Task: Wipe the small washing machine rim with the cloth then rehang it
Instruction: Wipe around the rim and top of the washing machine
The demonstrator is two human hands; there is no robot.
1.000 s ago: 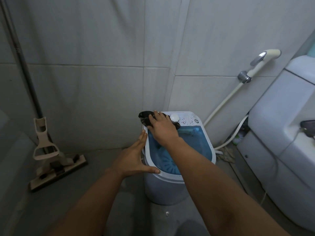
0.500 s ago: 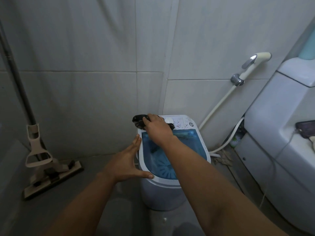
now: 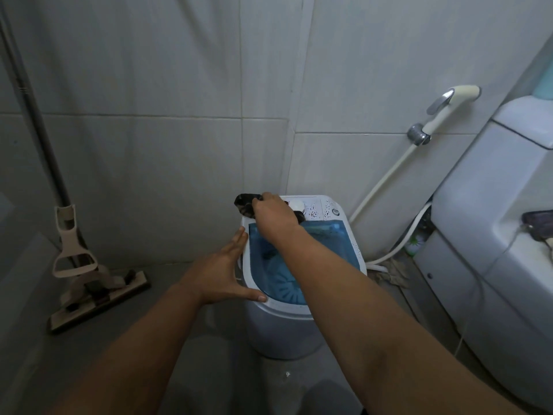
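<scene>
Left hand still bracing the small white plastic washing machine, fingers spread, thumb on its near rim. Blue tub holding only its ribbed agitator. Right hand, fingers curled around the dark crumpled cloth, still pressing it on the far-left rim corner, barely shifted.

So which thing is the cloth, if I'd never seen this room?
Find the small washing machine standing on the floor in the tiled corner. At its far-left rim corner, the right hand presses a crumpled cloth. It is the only dark, soft thing on the white top.
</scene>
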